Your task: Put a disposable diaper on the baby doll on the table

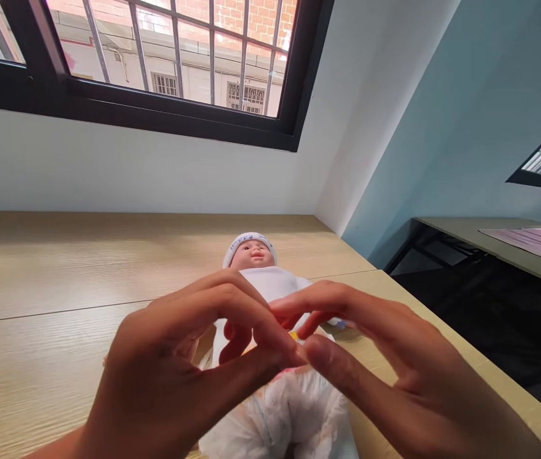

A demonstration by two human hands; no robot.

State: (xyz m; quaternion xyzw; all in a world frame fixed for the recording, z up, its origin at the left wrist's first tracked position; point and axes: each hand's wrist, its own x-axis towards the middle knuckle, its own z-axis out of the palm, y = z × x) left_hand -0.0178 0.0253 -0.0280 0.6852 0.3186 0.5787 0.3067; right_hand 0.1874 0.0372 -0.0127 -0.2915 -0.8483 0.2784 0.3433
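Baby doll (pixel 251 252) is lying on its back on a light wood table (pixel 60 268), with its head pointing away from the person. It is wearing a white cap (pixel 249 242), a white shirt (pixel 270 284) and a puffy white diaper (pixel 280 414). The left hand (pixel 170 376) and the right hand (pixel 385 363) are hanging over the doll's tummy, and both are curving inward. Their thumbs are coming very close together, just above a small yellow patch (pixel 294 336). The fingers are bent, not spread wide. The hands are hiding the middle of the doll, so you cannot tell if they are pinching anything. Up ahead, a black window frame (pixel 170 95) is showing a brick building (pixel 261 19) outside. A blue wall (pixel 443 127) is standing on the right, beside a second table (pixel 490 248) with a pink sheet (pixel 533 245) on it.
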